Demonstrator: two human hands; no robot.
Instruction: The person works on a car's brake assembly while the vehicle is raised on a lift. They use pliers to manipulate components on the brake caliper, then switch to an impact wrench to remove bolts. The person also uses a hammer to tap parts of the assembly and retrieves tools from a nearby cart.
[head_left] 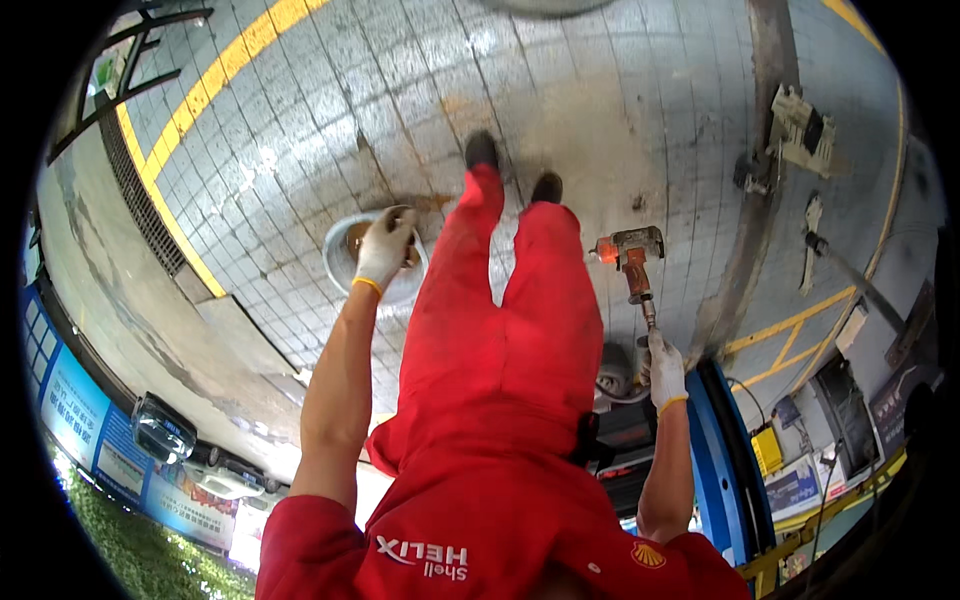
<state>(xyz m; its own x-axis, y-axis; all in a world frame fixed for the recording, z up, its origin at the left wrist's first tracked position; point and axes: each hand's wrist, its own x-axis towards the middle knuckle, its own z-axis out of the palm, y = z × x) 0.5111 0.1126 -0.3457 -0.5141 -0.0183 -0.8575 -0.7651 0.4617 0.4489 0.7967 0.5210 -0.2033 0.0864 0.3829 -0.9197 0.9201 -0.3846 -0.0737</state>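
Note:
My left hand (385, 250), in a white work glove with a yellow cuff, is over a round pale basin (333, 262). Its fingers look curled; whatever they hold, if anything, does not show. Something brown lies inside the basin, partly covered by the hand. On the other side, my gloved right hand (664, 372) is closed around the metal hose fitting (647, 312) at the bottom of a worn red and dark impact wrench (636, 262). The wrench's head is away from me, with its handle toward my hand.
My red-trousered legs (500, 290) stand between basin and wrench on a tiled floor (590, 110) with yellow lines. A blue car door or panel (712, 450) is close to my right arm. A metal stand (803, 130) is at far right, and a grate (140, 190) at far left.

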